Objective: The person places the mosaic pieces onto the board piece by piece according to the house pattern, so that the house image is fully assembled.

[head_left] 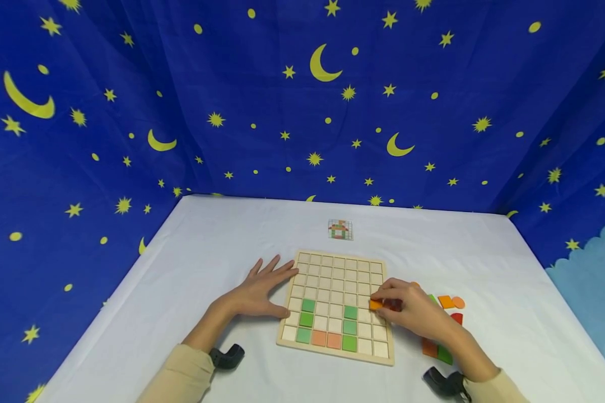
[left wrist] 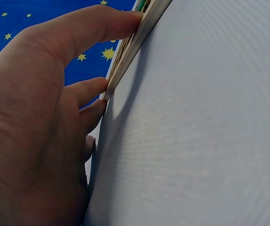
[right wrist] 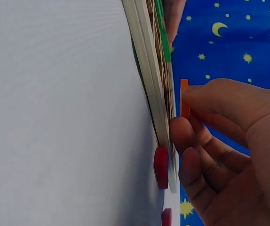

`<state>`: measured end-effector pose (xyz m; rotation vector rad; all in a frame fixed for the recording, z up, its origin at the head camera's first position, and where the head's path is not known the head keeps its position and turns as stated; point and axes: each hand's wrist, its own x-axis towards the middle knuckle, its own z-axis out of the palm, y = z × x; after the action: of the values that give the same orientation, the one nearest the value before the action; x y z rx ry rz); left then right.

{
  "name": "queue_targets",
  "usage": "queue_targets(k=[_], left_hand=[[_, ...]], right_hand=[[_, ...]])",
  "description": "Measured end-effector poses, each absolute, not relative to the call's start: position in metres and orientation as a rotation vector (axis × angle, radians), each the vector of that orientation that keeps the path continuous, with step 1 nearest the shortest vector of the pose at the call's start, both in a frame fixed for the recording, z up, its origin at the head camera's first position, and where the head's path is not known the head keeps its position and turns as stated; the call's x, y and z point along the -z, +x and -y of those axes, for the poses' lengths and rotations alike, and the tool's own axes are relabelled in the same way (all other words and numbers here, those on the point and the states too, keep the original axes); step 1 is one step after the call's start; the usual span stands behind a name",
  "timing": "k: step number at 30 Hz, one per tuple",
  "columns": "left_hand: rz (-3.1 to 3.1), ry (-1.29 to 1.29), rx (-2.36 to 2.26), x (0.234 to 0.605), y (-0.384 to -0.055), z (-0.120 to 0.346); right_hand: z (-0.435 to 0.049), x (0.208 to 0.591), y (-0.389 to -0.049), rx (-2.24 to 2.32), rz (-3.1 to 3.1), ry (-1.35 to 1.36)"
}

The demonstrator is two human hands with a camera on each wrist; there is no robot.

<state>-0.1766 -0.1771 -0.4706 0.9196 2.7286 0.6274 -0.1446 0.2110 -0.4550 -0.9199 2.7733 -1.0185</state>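
A wooden grid board (head_left: 336, 291) lies on the white table. Three green tiles (head_left: 306, 319) run up its left part, and three more green tiles (head_left: 350, 327) stand in a column to the right. Between the columns, two salmon tiles (head_left: 326, 339) fill cells in the bottom row. My left hand (head_left: 257, 291) is spread, its thumb and fingertips resting at the board's left edge. My right hand (head_left: 413, 308) pinches an orange tile (head_left: 375, 304) between thumb and fingers, over the board's right side. In the right wrist view the orange tile (right wrist: 185, 98) is held on edge, above the grid.
A small printed card (head_left: 340, 230) with a coloured pattern lies behind the board. Right of the board are loose pieces, partly hidden by my right arm: an orange square (head_left: 446, 302), an orange disc (head_left: 458, 303), a red piece (head_left: 456, 318) and a green piece (head_left: 445, 355).
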Motion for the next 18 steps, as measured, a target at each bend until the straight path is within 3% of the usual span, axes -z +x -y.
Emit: queue_targets(k=[18], left_hand=[[-2.739, 0.945, -0.617, 0.472, -0.177, 0.177]], right_hand=[[-0.195, 0.455, -0.146, 1.042, -2.767, -0.974]])
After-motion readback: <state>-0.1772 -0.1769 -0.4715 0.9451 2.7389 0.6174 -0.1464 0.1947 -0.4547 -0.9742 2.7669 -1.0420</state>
